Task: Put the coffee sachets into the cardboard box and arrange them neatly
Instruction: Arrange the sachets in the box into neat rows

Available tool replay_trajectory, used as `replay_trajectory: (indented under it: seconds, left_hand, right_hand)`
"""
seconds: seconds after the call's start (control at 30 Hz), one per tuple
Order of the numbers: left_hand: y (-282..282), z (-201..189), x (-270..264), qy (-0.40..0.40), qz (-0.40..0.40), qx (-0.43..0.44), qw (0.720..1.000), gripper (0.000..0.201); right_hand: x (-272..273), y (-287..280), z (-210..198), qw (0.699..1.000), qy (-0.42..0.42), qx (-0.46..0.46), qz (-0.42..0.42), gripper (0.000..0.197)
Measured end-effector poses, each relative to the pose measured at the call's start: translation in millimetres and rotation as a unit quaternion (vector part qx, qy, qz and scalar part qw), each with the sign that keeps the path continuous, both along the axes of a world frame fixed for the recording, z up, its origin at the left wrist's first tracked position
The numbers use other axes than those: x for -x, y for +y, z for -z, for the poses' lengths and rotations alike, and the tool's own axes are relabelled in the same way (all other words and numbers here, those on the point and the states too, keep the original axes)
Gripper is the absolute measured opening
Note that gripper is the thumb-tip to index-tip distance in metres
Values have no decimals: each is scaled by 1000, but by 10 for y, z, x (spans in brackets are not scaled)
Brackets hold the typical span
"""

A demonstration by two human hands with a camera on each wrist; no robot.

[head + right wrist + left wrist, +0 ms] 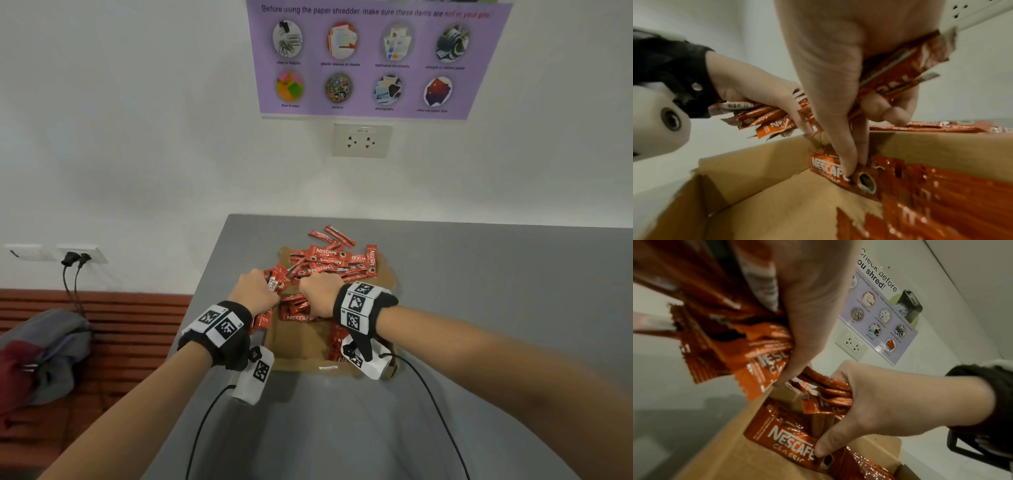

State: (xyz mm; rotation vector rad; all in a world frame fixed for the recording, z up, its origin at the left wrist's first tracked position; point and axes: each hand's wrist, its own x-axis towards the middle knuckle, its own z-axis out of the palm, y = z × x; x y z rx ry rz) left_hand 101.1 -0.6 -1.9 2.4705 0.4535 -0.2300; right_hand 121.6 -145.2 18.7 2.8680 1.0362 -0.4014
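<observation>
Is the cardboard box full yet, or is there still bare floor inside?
Partly filled. The right wrist view shows red sachets along one side of the cardboard box, with bare brown floor beside them.

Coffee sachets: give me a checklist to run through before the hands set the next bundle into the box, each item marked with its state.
1. Left hand grips a bundle of sachets: ok.
2. Right hand holds sachets: ok.
3. Cardboard box open, bare floor free on its left side: ok.
4. Sachets already in the box lie flat: ok; aligned in neat rows: cannot tell.
5. Loose pile beyond the hands still unpacked: not ok.
6. Bundle ends squared up: not ok, they fan out.
</observation>
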Motion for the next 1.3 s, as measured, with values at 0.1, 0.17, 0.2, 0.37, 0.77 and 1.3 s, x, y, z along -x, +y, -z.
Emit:
replay_trajectory:
  seconds: [0.1,0.17,0.2,0.37,0.77,1.3]
  left_hand:
    - [18,20,-19,5,1,-6,1000,18]
    - [23,31,-23,5,3,-9,1000,21]
    - [24,37,-25,5,4,-8,1000,22]
    - [21,47,-23,11,-1,-7,1000,20]
    - [31,-238,78,-129,15,69,989,26]
    - [-29,31,42,-34,36,-37,998,13]
  right_hand:
    - [6,1,15,1000,-12,-1,-5,26]
    - [5,2,21,1000,-18,-1,-14,25]
    - [3,2,20,1000,-20,0,-16,23]
    - [-21,16,41,1000,-12,-3,-4,16]
    - [-156,-168,-79,971,77,-213,81,37]
    - [89,25,-13,988,-6,119,-101,39]
